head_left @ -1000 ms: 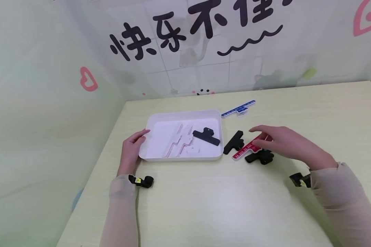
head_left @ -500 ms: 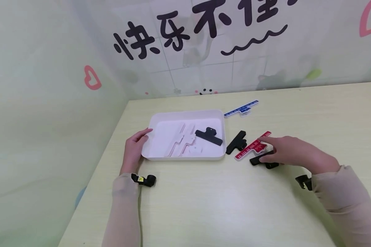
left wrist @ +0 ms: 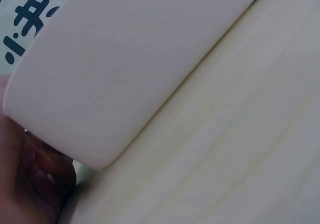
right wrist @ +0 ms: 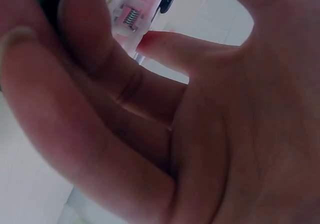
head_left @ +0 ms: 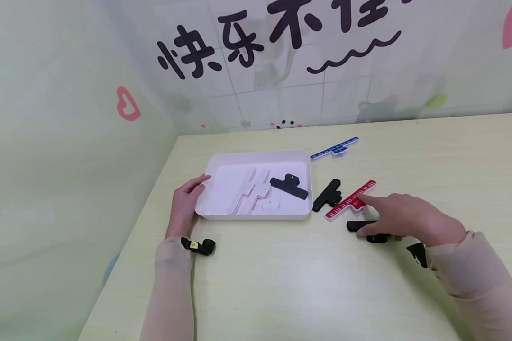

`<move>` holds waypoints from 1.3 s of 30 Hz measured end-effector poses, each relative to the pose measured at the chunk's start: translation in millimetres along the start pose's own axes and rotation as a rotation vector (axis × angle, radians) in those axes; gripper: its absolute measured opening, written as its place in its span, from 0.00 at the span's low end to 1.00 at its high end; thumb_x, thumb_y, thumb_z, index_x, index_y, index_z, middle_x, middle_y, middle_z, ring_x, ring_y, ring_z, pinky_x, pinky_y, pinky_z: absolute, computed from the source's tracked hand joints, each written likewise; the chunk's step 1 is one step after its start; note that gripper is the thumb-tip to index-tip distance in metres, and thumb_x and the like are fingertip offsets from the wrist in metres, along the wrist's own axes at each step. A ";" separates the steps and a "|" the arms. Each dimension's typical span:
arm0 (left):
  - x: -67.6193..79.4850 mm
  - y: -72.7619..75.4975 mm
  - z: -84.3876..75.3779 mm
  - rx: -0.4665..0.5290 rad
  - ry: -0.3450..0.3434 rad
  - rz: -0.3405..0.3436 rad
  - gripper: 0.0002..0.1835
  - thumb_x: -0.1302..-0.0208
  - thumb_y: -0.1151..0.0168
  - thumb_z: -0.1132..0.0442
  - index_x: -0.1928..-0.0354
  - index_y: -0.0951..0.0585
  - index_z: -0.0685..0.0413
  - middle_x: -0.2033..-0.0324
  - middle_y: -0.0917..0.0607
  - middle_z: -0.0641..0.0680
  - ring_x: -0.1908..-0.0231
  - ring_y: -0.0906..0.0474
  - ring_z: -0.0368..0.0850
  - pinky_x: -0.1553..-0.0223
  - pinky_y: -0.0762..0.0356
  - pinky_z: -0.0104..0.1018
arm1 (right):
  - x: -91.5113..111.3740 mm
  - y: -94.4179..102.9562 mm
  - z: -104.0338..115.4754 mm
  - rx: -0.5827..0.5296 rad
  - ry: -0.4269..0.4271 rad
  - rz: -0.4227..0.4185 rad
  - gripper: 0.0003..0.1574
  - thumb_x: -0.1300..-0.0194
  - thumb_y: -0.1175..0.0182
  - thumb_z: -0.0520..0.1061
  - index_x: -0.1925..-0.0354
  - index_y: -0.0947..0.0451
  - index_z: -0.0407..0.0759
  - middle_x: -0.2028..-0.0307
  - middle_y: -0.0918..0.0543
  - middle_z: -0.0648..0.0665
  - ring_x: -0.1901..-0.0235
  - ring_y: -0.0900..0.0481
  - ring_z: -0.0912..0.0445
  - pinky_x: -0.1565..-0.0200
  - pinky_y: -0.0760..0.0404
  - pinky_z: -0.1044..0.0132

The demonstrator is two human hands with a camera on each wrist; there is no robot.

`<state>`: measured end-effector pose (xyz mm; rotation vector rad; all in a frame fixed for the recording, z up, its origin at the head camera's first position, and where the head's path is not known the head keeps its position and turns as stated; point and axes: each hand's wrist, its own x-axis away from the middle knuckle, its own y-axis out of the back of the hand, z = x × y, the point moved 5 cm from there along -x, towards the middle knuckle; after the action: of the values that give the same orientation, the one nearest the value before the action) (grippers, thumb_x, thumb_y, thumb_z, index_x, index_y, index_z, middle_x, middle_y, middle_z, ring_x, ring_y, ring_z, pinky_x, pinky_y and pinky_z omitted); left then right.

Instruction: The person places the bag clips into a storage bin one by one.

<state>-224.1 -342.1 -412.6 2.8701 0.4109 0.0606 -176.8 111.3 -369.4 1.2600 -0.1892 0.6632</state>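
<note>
At the left end of a white tray (head_left: 251,217), my left hand (head_left: 182,204) grips the wall with its thumb and fingers. The left wrist view shows the fingers behind the tray's corner (left wrist: 100,134). My right hand (head_left: 416,218) holds a black clip (head_left: 355,226) low over the table, thumb on its near side and several fingers curled round its handle. The index finger reaches forward over a red clip with a piano-key pattern (head_left: 339,208). In the right wrist view, the fingers hide most of the black clip; a clip's spring (right wrist: 131,17) shows beyond them.
Inside the tray lie a black clip (head_left: 288,186) and two whitish clips with pink edges (head_left: 242,193). Another black clip (head_left: 325,195) lies just right of the tray. A blue piano-key clip (head_left: 333,148) is farther back. A printed cloth (head_left: 277,90) hangs behind the table.
My right hand has come down from over the red clip onto the black clip beside it. That black clip has shifted toward me, apart from the red one. My left hand stays on the tray.
</note>
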 end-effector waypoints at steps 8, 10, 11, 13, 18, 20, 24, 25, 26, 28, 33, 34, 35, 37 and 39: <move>-0.6 -2.4 -3.8 0.023 -0.011 0.019 0.13 0.38 0.47 0.61 0.53 0.19 0.42 0.45 0.28 0.41 0.45 0.34 0.39 0.54 0.28 0.34 | 7.2 -0.8 5.0 0.072 -0.020 -0.045 0.63 0.62 0.42 0.77 0.36 0.45 0.45 0.83 0.29 0.48 0.88 0.30 0.57 0.81 0.37 0.63; -0.8 -1.9 -4.3 0.028 -0.009 0.016 0.13 0.38 0.47 0.60 0.53 0.19 0.41 0.45 0.28 0.41 0.45 0.34 0.39 0.53 0.28 0.34 | 8.0 -0.1 7.5 0.120 -0.012 -0.068 0.60 0.63 0.42 0.77 0.40 0.41 0.44 0.85 0.29 0.49 0.87 0.31 0.57 0.82 0.38 0.63; -0.9 -1.6 -4.4 0.026 -0.007 0.015 0.13 0.38 0.47 0.60 0.53 0.19 0.41 0.45 0.28 0.41 0.45 0.35 0.39 0.53 0.28 0.34 | 8.0 0.3 8.8 0.142 -0.007 -0.074 0.58 0.63 0.41 0.77 0.42 0.39 0.44 0.85 0.29 0.49 0.87 0.32 0.57 0.82 0.38 0.63; -1.2 -1.2 -4.2 0.034 0.001 0.018 0.13 0.38 0.47 0.60 0.53 0.20 0.42 0.44 0.29 0.41 0.45 0.35 0.39 0.52 0.29 0.34 | 7.3 0.4 10.4 0.166 -0.008 -0.067 0.57 0.62 0.40 0.75 0.43 0.38 0.42 0.84 0.29 0.49 0.84 0.31 0.57 0.82 0.37 0.63; -2.5 0.3 -3.4 0.015 0.002 0.009 0.13 0.38 0.47 0.59 0.53 0.20 0.41 0.44 0.29 0.41 0.44 0.36 0.38 0.51 0.30 0.34 | 6.4 3.9 11.3 0.193 -0.001 -0.059 0.56 0.58 0.37 0.68 0.38 0.41 0.40 0.75 0.25 0.48 0.76 0.29 0.55 0.80 0.34 0.62; -3.1 0.1 -3.2 0.007 -0.004 0.005 0.13 0.38 0.47 0.59 0.53 0.19 0.41 0.45 0.28 0.41 0.44 0.36 0.37 0.51 0.30 0.33 | 7.7 6.6 10.2 0.194 0.008 -0.070 0.54 0.56 0.35 0.64 0.37 0.42 0.40 0.72 0.24 0.47 0.74 0.28 0.54 0.79 0.33 0.62; -3.7 -1.6 -2.2 0.007 0.003 0.013 0.13 0.37 0.47 0.59 0.53 0.19 0.41 0.45 0.28 0.41 0.44 0.37 0.37 0.51 0.30 0.33 | 10.8 11.9 6.5 0.184 0.018 -0.090 0.49 0.54 0.35 0.56 0.38 0.41 0.40 0.70 0.23 0.47 0.72 0.28 0.54 0.76 0.31 0.60; -3.9 -1.8 -2.0 0.011 0.004 0.014 0.13 0.37 0.47 0.59 0.53 0.19 0.41 0.45 0.28 0.41 0.44 0.36 0.37 0.50 0.31 0.34 | 11.3 13.1 5.7 0.181 0.020 -0.094 0.48 0.53 0.35 0.55 0.38 0.41 0.40 0.70 0.23 0.47 0.72 0.29 0.54 0.76 0.31 0.60; -4.0 -1.7 -2.0 0.008 0.004 0.012 0.13 0.37 0.47 0.59 0.53 0.19 0.41 0.45 0.28 0.41 0.44 0.37 0.37 0.50 0.31 0.34 | 11.7 14.5 4.9 0.181 0.022 -0.101 0.47 0.53 0.35 0.54 0.38 0.41 0.39 0.71 0.23 0.47 0.73 0.29 0.54 0.75 0.30 0.59; -4.8 -1.4 -2.0 0.008 -0.003 0.011 0.13 0.37 0.47 0.59 0.53 0.20 0.41 0.44 0.29 0.41 0.44 0.37 0.38 0.50 0.31 0.35 | 12.3 17.4 3.8 0.183 0.023 -0.124 0.46 0.53 0.35 0.54 0.39 0.39 0.39 0.69 0.23 0.46 0.72 0.28 0.54 0.73 0.29 0.57; -4.5 -1.5 0.2 0.010 0.014 0.014 0.13 0.37 0.47 0.58 0.52 0.20 0.40 0.44 0.29 0.40 0.44 0.36 0.38 0.51 0.30 0.34 | 14.0 20.2 2.1 0.152 0.021 -0.136 0.37 0.52 0.35 0.53 0.47 0.34 0.38 0.72 0.23 0.47 0.74 0.28 0.54 0.74 0.28 0.58; -4.1 -1.7 1.0 0.007 0.021 0.016 0.13 0.37 0.47 0.58 0.52 0.20 0.40 0.44 0.29 0.40 0.44 0.36 0.38 0.51 0.30 0.34 | 14.6 20.3 1.7 0.142 0.023 -0.136 0.34 0.51 0.36 0.53 0.49 0.33 0.38 0.74 0.24 0.48 0.76 0.29 0.55 0.75 0.29 0.59; -3.8 -1.9 1.4 0.006 0.025 0.016 0.13 0.37 0.47 0.59 0.52 0.20 0.40 0.44 0.29 0.40 0.44 0.36 0.38 0.51 0.30 0.34 | 15.1 20.4 1.4 0.133 0.024 -0.135 0.32 0.51 0.36 0.52 0.51 0.33 0.39 0.75 0.25 0.48 0.76 0.30 0.55 0.75 0.30 0.60; -3.7 -2.2 1.8 0.000 0.026 0.015 0.13 0.37 0.48 0.58 0.53 0.20 0.40 0.44 0.29 0.40 0.44 0.36 0.38 0.51 0.30 0.34 | 16.6 20.6 0.7 0.119 0.030 -0.138 0.27 0.50 0.36 0.50 0.55 0.32 0.40 0.77 0.26 0.49 0.77 0.31 0.55 0.76 0.31 0.62; -4.5 -3.0 1.4 0.003 0.018 0.015 0.13 0.37 0.47 0.58 0.53 0.20 0.40 0.45 0.29 0.40 0.44 0.36 0.38 0.51 0.30 0.33 | 18.1 21.2 -0.2 0.109 0.037 -0.146 0.22 0.50 0.37 0.50 0.59 0.31 0.41 0.79 0.27 0.50 0.78 0.32 0.55 0.76 0.32 0.63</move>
<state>-229.1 -340.9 -414.7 2.8776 0.3933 0.0886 -174.1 121.1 -343.5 1.3509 -0.0299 0.5762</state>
